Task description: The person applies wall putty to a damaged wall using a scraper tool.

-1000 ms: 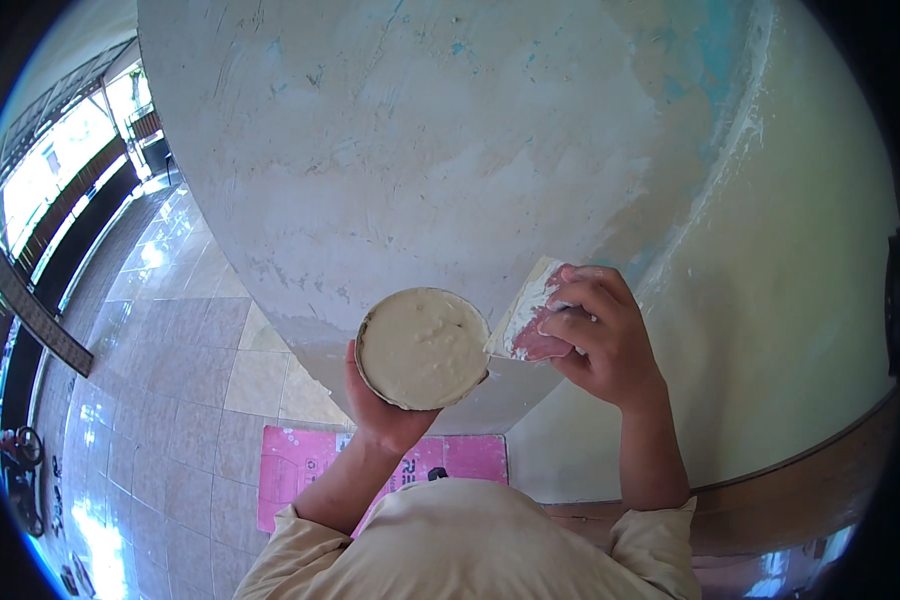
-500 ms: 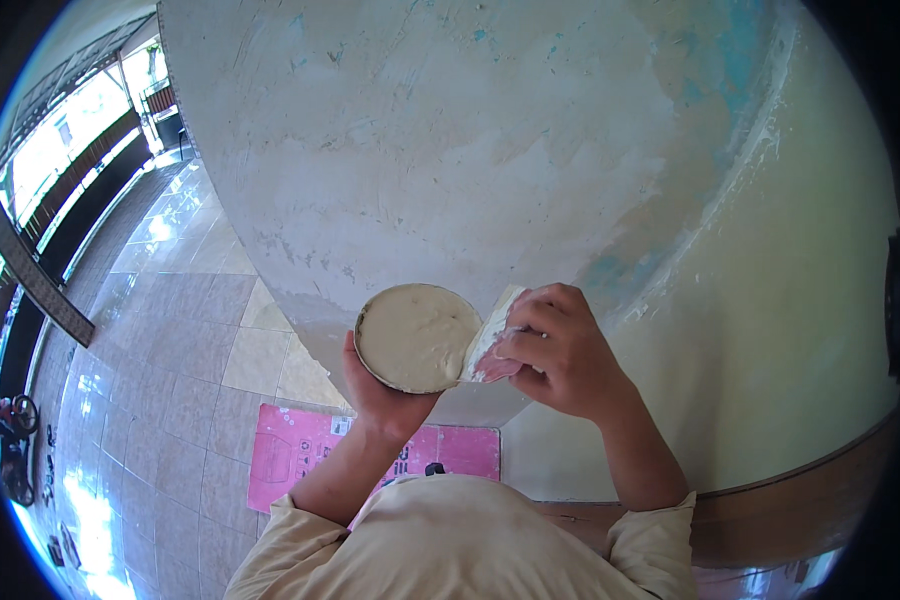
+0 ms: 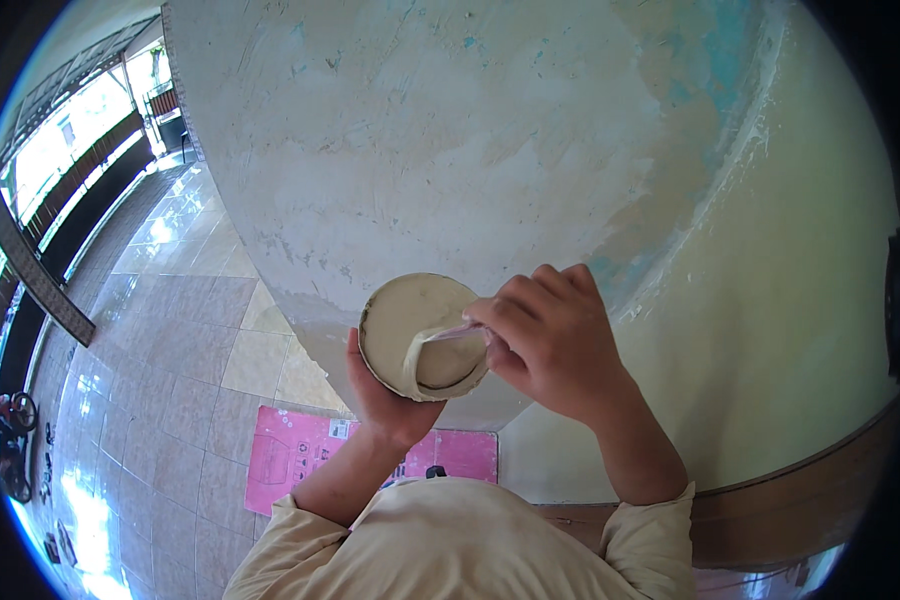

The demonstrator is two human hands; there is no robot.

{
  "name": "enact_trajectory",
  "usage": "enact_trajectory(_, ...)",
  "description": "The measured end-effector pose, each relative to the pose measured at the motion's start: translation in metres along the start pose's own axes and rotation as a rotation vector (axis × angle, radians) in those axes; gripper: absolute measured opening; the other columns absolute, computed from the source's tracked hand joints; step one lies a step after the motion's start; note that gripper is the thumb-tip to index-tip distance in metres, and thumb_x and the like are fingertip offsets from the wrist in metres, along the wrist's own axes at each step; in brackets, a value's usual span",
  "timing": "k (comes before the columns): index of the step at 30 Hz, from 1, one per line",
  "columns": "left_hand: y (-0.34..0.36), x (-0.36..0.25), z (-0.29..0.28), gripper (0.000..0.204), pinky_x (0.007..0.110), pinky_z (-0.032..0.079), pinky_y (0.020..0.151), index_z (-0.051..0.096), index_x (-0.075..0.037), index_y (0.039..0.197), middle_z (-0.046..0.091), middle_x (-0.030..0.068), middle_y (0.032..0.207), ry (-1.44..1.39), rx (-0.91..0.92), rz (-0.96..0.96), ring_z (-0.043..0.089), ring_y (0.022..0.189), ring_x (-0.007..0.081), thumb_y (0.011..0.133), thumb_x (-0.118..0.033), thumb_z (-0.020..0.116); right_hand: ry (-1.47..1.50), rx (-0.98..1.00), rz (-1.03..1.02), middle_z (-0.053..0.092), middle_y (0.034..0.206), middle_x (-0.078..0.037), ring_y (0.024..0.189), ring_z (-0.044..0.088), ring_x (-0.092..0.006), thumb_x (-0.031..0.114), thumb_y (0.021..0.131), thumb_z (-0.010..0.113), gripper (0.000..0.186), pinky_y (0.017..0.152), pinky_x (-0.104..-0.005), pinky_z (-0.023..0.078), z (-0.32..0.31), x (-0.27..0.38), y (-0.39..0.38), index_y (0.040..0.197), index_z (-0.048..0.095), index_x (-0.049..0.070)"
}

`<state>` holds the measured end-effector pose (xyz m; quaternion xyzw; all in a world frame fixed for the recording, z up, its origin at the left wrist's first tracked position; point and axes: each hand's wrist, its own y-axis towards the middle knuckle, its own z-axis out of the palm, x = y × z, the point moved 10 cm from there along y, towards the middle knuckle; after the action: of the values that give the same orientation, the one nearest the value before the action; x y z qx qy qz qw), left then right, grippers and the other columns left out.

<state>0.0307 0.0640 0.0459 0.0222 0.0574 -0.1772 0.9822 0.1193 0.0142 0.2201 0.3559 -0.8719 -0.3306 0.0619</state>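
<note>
A round container of creamy beige paste (image 3: 390,320) rests in my left hand (image 3: 380,400), whose fingers wrap round its underside and left side. My right hand (image 3: 550,340) grips a flat putty spreader (image 3: 435,336) with a pinkish top, its edge dipped in the paste and coated with it. The hand is over the container's right side and hides much of the tool. Beyond both hands stands a rough, patched wall (image 3: 420,150) with turquoise patches toward the upper right.
A pink printed board (image 3: 290,450) lies on the tiled floor (image 3: 190,380) below. A pale green wall (image 3: 770,330) with a brown band (image 3: 760,510) runs along the right. At the far left are fencing, a post (image 3: 40,280) and a bicycle-like object (image 3: 15,440).
The spreader moved from beside the container's right rim down into the paste and turned, its pink face now mostly hidden by my right hand. The container shifted slightly upward in the picture.
</note>
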Motion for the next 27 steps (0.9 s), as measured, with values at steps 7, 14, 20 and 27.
enact_trajectory(7, -0.008, -0.006, 0.003, 0.069, 0.058, 0.036, 0.113, 0.046, -0.014, 0.146, 0.044, 0.012, 0.15, -0.091, 0.103, -0.031, 0.043, 0.137, 0.0349, 0.097, -0.062, 0.036, 0.115, -0.002, 0.003, 0.058, 0.089, 0.002, 0.089, 0.056, -0.0215, 0.01, 0.07, 0.075, 0.031, 0.083, -0.0418, 0.039, -0.003, -0.023, -0.011, 0.097, 0.065, 0.019)
enact_trajectory(14, -0.01, -0.019, 0.0, 0.071, 0.06, 0.033, 0.115, 0.043, -0.015, 0.149, 0.041, 0.013, 0.152, -0.039, 0.021, 0.032, 0.041, 0.139, 0.0381, 0.096, -0.062, 0.035, 0.059, -0.06, 0.051, 0.055, 0.095, 0.002, 0.099, 0.057, -0.0208, 0.013, 0.069, 0.08, 0.029, 0.101, -0.0515, 0.034, 0.02, -0.031, -0.07, 0.091, 0.065, 0.024)
enact_trajectory(20, -0.008, -0.015, -0.006, 0.072, 0.06, 0.033, 0.115, 0.041, -0.016, 0.15, 0.04, 0.013, 0.153, -0.011, -0.023, 0.029, 0.039, 0.14, 0.0379, 0.096, -0.064, 0.031, -0.019, -0.147, 0.097, 0.055, 0.096, 0.001, 0.1, 0.056, -0.0207, 0.01, 0.071, 0.079, 0.027, 0.099, -0.0483, 0.037, 0.023, -0.039, -0.082, 0.091, 0.066, 0.023)
enact_trajectory(27, -0.008, -0.006, 0.0, 0.075, 0.065, 0.03, 0.115, 0.039, -0.016, 0.151, 0.036, 0.0145, 0.156, -0.059, 0.065, -0.064, 0.036, 0.141, 0.0412, 0.095, -0.065, 0.033, -0.046, -0.171, 0.129, 0.056, 0.101, 0.0, 0.101, 0.055, -0.0246, 0.007, 0.073, 0.078, 0.029, 0.091, -0.0411, 0.042, 0.014, -0.057, -0.086, 0.095, 0.068, 0.023)
